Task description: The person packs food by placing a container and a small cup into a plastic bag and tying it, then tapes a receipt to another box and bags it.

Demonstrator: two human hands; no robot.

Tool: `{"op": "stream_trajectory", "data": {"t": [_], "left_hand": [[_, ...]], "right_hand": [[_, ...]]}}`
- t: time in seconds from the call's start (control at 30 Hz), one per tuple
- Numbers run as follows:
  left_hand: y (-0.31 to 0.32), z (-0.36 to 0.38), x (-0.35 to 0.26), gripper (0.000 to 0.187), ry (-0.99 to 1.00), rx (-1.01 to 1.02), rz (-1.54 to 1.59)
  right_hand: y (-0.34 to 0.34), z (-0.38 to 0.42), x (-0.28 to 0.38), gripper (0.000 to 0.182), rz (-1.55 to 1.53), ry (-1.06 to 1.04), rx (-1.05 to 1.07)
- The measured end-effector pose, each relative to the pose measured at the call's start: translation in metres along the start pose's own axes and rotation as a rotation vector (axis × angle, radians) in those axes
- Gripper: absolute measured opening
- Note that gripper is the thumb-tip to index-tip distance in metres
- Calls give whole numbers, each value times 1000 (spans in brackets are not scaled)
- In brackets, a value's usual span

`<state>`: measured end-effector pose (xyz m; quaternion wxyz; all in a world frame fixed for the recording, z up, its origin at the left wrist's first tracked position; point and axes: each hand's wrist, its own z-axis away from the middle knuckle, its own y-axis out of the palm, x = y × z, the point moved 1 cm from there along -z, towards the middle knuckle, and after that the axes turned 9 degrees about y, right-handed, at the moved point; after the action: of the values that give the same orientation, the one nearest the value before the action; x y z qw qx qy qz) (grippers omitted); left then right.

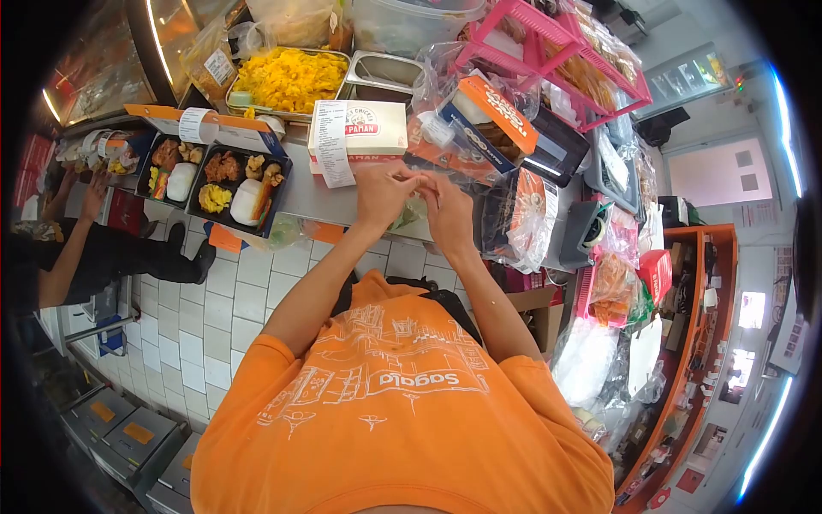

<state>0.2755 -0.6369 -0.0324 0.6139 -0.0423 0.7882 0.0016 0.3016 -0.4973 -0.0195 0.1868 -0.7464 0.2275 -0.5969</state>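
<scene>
My left hand (383, 190) and my right hand (445, 206) meet above the counter's front edge, fingers pinched together. Whatever is between the fingertips is too small to make out; some clear plastic (413, 212) shows between the hands. Just behind them stands a closed white food box (375, 128) with a long printed receipt (329, 141) on it, hanging over its front. To the left, an open dark box (235, 190) holds wrapped rice, fried pieces and yellow shreds in compartments. Beside it is another filled open box (174, 171).
A tray of yellow shreds (291, 79) and an empty metal pan (385, 68) stand behind. Orange-and-blue packaging (497, 116), a dark tablet (555, 147) and pink baskets (556, 51) crowd the right. At the far left, a co-worker's hands (94, 193) are near another box.
</scene>
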Motion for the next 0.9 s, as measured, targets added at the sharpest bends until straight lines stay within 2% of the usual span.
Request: {"op": "stream_trajectory", "data": {"t": [0.03,0.1,0.17,0.23,0.3,0.37,0.5,0.57,0.6,0.67,0.7,0.77,0.9], "left_hand": [[-4,-1,2,11,5,0,-1],[-11,-5,-1,12,182,282,-299],[-8,-2,-2,11,226,294,-232],[-4,-6,-1,13,283,310,-167],[0,-7,5,12,364,204,-180],[1,-9,9,11,415,229,-218],[7,-2,5,8,574,256,-351],[6,-3,4,8,521,251,-295],[6,-3,4,8,460,243,-239],[6,-3,4,8,460,227,-219],[6,-3,5,9,458,209,-199],[6,-2,4,9,477,213,-237],[6,-2,5,12,463,201,-212]], "right_hand": [[-2,-1,-7,18,102,-69,22],[-8,-7,-14,22,204,-138,36],[-13,-11,-21,23,178,-60,104],[-17,-19,-21,21,164,-135,106],[-21,-20,-15,20,150,-209,109],[-24,-18,-9,15,112,-148,161],[-28,-26,-23,10,221,-209,159],[-27,-29,-32,8,3,-2,295],[-26,-26,-31,8,2,-1,292],[-23,-20,-25,9,-111,188,246],[-26,-20,-20,9,-112,187,247],[-30,-19,-9,16,92,-105,212],[-23,-22,-40,20,243,-8,300]]}}
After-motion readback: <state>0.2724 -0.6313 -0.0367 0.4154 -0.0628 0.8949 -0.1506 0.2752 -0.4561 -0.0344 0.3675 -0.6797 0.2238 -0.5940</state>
